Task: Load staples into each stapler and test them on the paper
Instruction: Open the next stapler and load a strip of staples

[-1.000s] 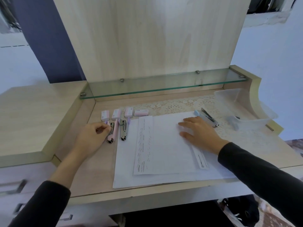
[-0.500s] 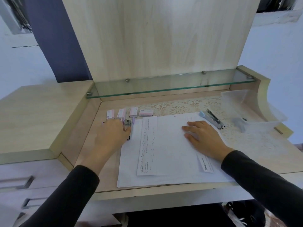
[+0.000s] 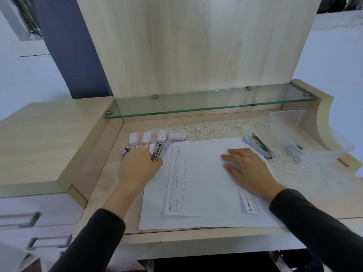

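My left hand (image 3: 139, 166) lies knuckles-up over the row of staplers at the desk's left. It covers the pink stapler (image 3: 147, 146) except for its far tip, and its fingertips are hidden. Its thumb touches the near end of the silver stapler with a lilac end (image 3: 158, 152). A purple stapler (image 3: 125, 152) shows just left of the hand. Several small pink staple boxes (image 3: 147, 137) stand in a row behind them. My right hand (image 3: 248, 169) rests flat on the stack of white paper (image 3: 204, 185). A blue-ended stapler (image 3: 258, 146) lies to its right.
A lace mat (image 3: 225, 130) covers the desk's back under a glass shelf (image 3: 206, 103). A clear plastic tub (image 3: 306, 132) holding a grey object stands at the right. A raised cabinet top (image 3: 49, 138) with drawers borders the left.
My left hand has moved right from the leftmost stapler, over the pink one, until it meets the silver one. The right hand has stayed on the paper. The camera has shifted slightly.
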A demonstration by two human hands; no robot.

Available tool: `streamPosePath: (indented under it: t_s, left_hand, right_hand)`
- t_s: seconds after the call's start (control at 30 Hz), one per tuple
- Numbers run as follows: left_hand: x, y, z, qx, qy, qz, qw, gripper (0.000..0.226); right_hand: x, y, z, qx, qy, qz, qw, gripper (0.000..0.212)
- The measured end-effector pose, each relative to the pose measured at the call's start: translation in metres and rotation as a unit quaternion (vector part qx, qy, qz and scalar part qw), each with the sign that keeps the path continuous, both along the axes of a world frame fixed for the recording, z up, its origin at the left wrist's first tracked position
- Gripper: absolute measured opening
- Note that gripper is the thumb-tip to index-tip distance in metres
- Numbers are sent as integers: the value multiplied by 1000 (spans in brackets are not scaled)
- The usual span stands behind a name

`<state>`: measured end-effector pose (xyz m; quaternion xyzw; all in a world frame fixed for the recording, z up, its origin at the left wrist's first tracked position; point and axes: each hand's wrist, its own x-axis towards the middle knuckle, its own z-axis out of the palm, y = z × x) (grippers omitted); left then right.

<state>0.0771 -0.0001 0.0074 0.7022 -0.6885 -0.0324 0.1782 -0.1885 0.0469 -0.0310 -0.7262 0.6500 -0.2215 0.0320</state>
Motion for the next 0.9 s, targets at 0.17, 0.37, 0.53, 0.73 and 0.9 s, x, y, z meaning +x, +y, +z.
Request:
streamPosePath:
  t_s: [0.17,0.37,0.53,0.73,0.9]
  left_hand:
    - [-4,22,3,-67,127,-41,989,32]
    - [-17,37,-9,-190,142,-189,953,30]
    - [-42,46,-28,-218,158,-233,935,32]
    - [-57,48,-34,-190,185,-227,937,29]
    - [-66,47,-32,-194,250,-193,929,26]
  right_hand:
    - [-1,-2,-1,-4,-14,-1,1000,29]
    - [-2,-2,1,-1,-52,1,999,29]
    - [-5,-5,8,23,-84,-14,996,28]
    - [-1,-2,31,-34,-156,10,987,21]
    - [18,10,42,31,-313,53,948,11]
